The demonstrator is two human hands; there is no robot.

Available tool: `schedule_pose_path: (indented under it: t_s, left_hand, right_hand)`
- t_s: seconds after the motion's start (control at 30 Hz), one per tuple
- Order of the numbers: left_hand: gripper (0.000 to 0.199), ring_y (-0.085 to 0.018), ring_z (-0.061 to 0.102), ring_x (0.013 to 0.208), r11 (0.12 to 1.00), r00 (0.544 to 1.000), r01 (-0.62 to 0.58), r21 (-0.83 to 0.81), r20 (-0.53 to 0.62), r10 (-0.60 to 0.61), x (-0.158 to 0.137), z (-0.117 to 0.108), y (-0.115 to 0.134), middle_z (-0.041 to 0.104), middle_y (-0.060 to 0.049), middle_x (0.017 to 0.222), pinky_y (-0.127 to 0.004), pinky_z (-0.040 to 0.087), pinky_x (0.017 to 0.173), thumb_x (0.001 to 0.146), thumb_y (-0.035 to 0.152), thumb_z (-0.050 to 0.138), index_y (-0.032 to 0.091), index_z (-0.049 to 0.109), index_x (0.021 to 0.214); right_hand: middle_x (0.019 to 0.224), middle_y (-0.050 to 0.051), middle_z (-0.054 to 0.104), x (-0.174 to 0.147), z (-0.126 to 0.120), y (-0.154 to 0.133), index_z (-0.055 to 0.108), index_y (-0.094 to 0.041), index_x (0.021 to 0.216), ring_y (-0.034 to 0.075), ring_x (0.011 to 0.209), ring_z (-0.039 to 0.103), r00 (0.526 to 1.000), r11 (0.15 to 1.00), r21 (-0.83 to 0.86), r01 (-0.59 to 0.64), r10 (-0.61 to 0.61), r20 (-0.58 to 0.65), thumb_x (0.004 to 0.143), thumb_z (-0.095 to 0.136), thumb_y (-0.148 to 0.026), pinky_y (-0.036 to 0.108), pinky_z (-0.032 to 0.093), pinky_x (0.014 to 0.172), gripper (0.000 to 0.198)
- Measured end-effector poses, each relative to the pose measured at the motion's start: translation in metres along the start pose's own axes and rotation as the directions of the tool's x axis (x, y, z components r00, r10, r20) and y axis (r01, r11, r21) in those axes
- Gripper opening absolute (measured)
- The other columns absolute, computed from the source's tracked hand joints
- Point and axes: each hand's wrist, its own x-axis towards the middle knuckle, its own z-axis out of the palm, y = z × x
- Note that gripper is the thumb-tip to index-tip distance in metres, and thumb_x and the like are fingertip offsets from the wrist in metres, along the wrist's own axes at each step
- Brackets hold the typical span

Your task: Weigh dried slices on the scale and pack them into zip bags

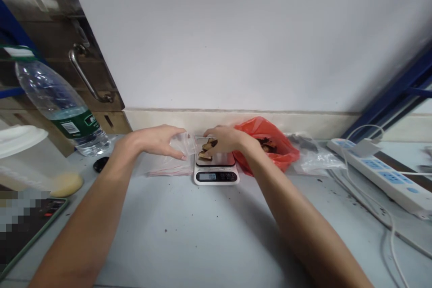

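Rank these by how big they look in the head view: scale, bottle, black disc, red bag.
1. Bottle
2. Red bag
3. Scale, partly hidden by the right hand
4. Black disc
Nearness to the camera may enlarge the bottle somewhat.

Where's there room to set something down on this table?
The widest bare patch of table lies before the scale, between the left forearm and right forearm, with just a few dark specks. A smaller, speckled one lies between the right forearm and the white cables. Crowded: along the wall around the scale and red bag, and left by the bottle, cup and phone.
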Motion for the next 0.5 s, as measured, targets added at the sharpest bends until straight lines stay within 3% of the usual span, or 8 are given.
schedule_pose_path:
  t_s: [0.07, 0.17, 0.27, 0.37, 0.5]
  left_hand:
    - [0.075, -0.035, 0.061, 0.124, 1.000, 1.000, 0.007, -0.012, 0.004, -0.007, 0.001, 0.001, -0.003, 0.065, -0.012, 0.138, -0.035, 0.048, 0.095, 0.069, 0.061, 0.061, 0.022, 0.060, 0.133]
    - [0.080, -0.035, 0.060, 0.125, 1.000, 1.000, 0.001, -0.031, -0.001, -0.001, 0.004, 0.004, -0.008, 0.063, -0.013, 0.141, -0.037, 0.047, 0.098, 0.068, 0.064, 0.063, 0.022, 0.058, 0.136]
    - [0.082, -0.034, 0.061, 0.123, 0.998, 1.000, -0.020, -0.060, 0.015, 0.021, 0.009, 0.009, -0.009, 0.063, -0.013, 0.140, -0.037, 0.047, 0.099, 0.067, 0.064, 0.066, 0.022, 0.057, 0.137]
    - [0.076, -0.033, 0.062, 0.121, 0.994, 0.998, -0.060, -0.086, 0.023, 0.062, 0.011, 0.013, -0.004, 0.066, -0.012, 0.136, -0.036, 0.048, 0.097, 0.069, 0.057, 0.068, 0.022, 0.059, 0.135]
    - [0.072, -0.034, 0.064, 0.117, 0.994, 0.996, -0.081, -0.069, 0.031, 0.083, 0.015, 0.017, 0.005, 0.069, -0.013, 0.130, -0.036, 0.050, 0.093, 0.071, 0.056, 0.067, 0.021, 0.060, 0.134]
  right_hand:
    - [0.126, 0.013, 0.072, 0.005, 0.006, -0.002, 0.071, -0.024, 0.124, 0.029, 0.098, 0.072, 0.999, 1.000, 0.017, -0.004, 0.003, 0.053, 0.075, 0.078, -0.036, 0.031, 0.053, 0.068, 0.051]
    - [0.092, 0.009, 0.079, 0.008, 0.011, 0.000, 0.077, -0.022, 0.092, 0.023, 0.072, 0.071, 0.995, 0.998, 0.053, 0.016, -0.021, 0.096, 0.077, 0.072, -0.021, 0.028, 0.046, 0.055, 0.017]
    - [0.070, 0.006, 0.074, 0.009, 0.014, 0.004, 0.071, -0.021, 0.070, 0.017, 0.061, 0.065, 0.996, 0.997, 0.063, 0.047, -0.051, 0.075, 0.076, 0.066, -0.012, 0.026, 0.039, 0.051, 0.012]
    - [0.066, 0.004, 0.072, 0.009, 0.015, 0.012, 0.068, -0.020, 0.067, 0.015, 0.058, 0.061, 0.998, 0.991, 0.127, 0.039, -0.044, 0.040, 0.076, 0.065, -0.010, 0.025, 0.038, 0.052, 0.013]
    - [0.078, 0.002, 0.075, 0.004, 0.007, 0.022, 0.071, -0.019, 0.077, 0.015, 0.068, 0.064, 0.996, 0.976, 0.199, 0.090, -0.091, -0.007, 0.073, 0.068, -0.008, 0.024, 0.044, 0.060, 0.012]
